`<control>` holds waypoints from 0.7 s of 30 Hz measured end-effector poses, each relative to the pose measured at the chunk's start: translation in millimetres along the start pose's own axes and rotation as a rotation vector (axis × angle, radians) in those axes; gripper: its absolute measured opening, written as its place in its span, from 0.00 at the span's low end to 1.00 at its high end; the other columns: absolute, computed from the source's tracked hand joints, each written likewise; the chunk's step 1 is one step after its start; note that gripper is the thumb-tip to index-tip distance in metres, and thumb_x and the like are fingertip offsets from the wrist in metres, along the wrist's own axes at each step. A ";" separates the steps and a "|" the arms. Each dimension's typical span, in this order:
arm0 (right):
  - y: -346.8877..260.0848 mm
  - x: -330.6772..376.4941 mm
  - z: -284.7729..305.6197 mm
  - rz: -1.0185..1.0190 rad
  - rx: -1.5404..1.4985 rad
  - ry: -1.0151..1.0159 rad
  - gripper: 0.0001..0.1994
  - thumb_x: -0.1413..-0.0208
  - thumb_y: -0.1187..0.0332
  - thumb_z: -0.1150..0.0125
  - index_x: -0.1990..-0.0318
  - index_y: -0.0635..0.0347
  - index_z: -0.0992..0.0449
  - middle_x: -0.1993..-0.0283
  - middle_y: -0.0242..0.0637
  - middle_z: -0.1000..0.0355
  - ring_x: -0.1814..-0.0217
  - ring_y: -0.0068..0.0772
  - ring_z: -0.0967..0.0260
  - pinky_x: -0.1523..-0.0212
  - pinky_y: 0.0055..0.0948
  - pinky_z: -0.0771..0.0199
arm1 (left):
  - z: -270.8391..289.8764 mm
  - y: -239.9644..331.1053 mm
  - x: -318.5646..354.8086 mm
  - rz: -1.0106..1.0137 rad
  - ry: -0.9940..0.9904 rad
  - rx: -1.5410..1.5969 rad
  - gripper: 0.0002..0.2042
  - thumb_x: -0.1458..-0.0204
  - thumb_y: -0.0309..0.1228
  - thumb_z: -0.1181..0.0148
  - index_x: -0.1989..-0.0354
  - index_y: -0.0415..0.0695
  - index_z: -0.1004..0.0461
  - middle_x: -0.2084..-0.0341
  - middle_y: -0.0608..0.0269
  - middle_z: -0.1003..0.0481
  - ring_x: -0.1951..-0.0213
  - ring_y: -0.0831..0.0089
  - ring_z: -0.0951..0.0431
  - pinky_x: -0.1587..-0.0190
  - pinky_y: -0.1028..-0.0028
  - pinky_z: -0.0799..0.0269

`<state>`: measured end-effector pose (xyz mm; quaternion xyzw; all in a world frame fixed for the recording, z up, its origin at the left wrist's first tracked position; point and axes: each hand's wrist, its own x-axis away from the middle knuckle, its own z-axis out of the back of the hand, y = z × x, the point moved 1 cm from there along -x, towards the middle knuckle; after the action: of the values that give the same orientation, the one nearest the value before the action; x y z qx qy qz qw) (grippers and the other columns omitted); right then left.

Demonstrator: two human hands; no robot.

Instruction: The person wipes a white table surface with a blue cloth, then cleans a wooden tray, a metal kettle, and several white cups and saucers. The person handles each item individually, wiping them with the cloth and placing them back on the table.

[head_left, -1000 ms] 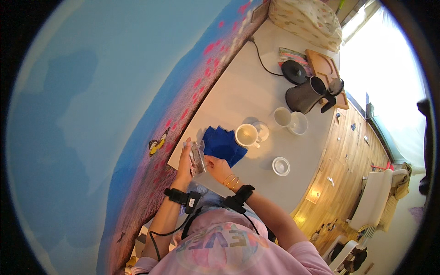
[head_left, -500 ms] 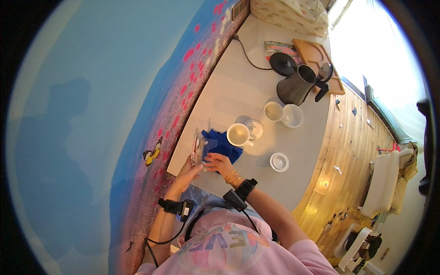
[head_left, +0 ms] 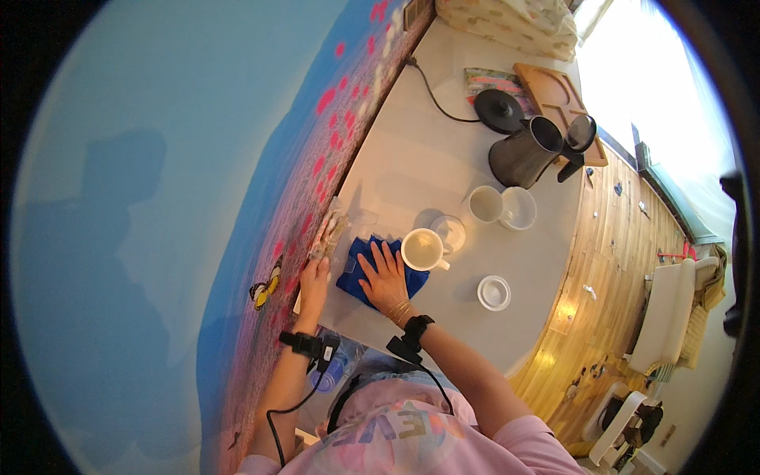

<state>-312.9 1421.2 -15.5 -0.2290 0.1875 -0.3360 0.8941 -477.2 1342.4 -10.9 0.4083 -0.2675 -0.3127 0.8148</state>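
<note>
My right hand (head_left: pixel 385 279) lies with spread fingers on a folded dark blue cloth (head_left: pixel 355 277). A white mug (head_left: pixel 423 250) with its handle to the right stands by the fingertips, at the cloth's right edge. By the wall, my left hand (head_left: pixel 314 279) grips the near end of a clear plastic package (head_left: pixel 326 234) with something pale and reddish inside; its contents are too small to make out. The left fingers are partly hidden by the package. Just behind the mug is a clear round lid or dish (head_left: pixel 450 232).
Two pale cups, one whitish (head_left: pixel 484 204) and one translucent (head_left: pixel 519 209), stand side by side farther back. A small white round container (head_left: pixel 494 293) sits to the right. Behind are a dark kettle (head_left: pixel 526 150), its black base (head_left: pixel 499 109) and a wooden tray (head_left: pixel 546 93).
My left hand has moved the clear package away from the cloth toward the wall. My right hand has left the package and now rests flat on the cloth. The view has shifted slightly.
</note>
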 end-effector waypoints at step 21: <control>-16.3 2.7 -32.2 0.224 0.083 -0.363 0.37 0.56 0.46 0.43 0.39 0.52 0.42 0.32 0.44 0.56 0.29 0.44 0.64 0.34 0.51 0.69 | -53.6 15.7 -84.1 -0.119 -0.001 -0.283 0.24 0.47 0.34 0.49 0.42 0.39 0.42 0.47 0.44 0.38 0.44 0.48 0.41 0.42 0.59 0.47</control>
<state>-335.2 1399.3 -33.8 -0.2266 0.0340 -0.1951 0.9536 -491.2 1437.7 -41.0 0.3043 -0.1966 -0.3953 0.8441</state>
